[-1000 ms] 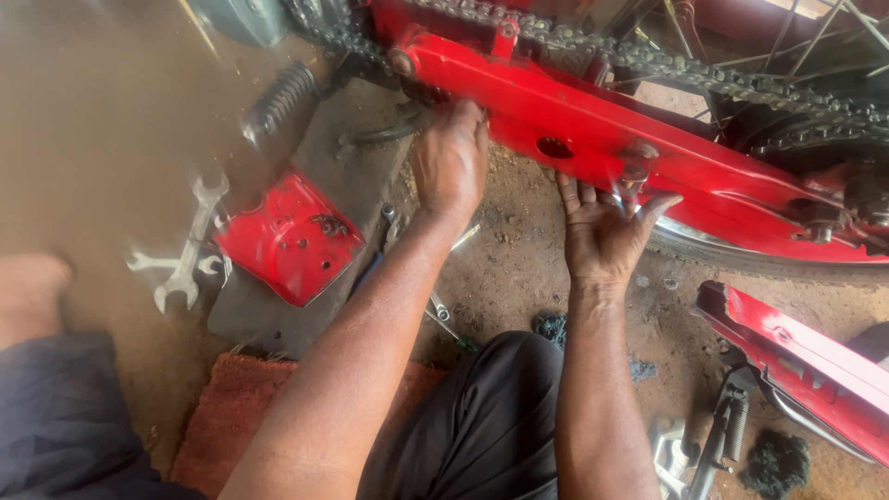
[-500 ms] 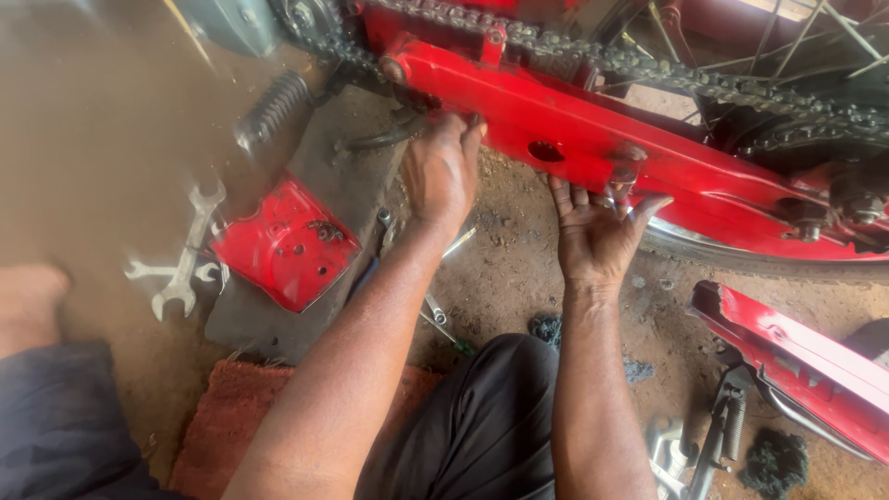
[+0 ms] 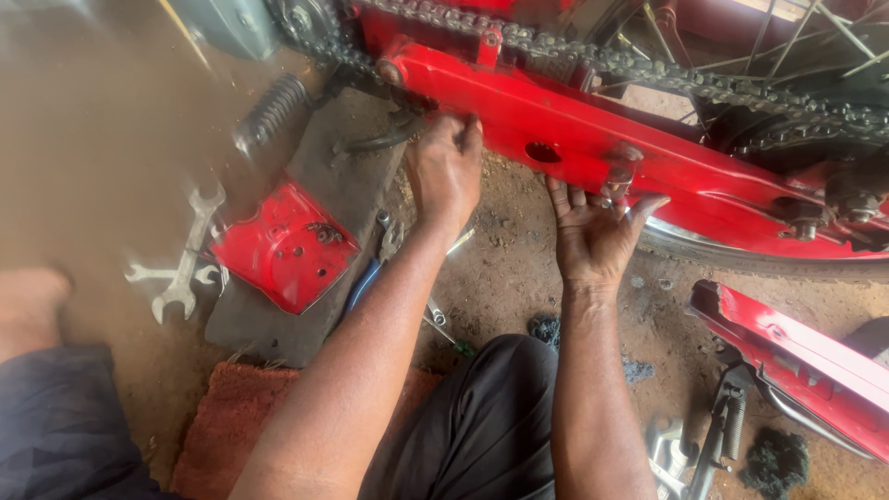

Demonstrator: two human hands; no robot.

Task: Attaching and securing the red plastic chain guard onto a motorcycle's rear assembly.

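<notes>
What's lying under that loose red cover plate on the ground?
The red cover plate lies on a dark grey mat. A blue-handled tool pokes out at its edge; anything else beneath is hidden.

Bare dirt floor [image 3: 519, 278] open under red swingarm [image 3: 574, 139], chain [image 3: 648, 74] blocking above

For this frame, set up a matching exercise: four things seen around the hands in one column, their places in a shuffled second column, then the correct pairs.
Things:
1. red metal swingarm
2. red pressed-metal cover
3. silver open-end spanners
4. left hand

Places:
A. on the dirt floor, far left
B. on the grey mat
C. under the drive chain
D. at the swingarm's front end

Pairs: 1-C, 2-B, 3-A, 4-D
</notes>
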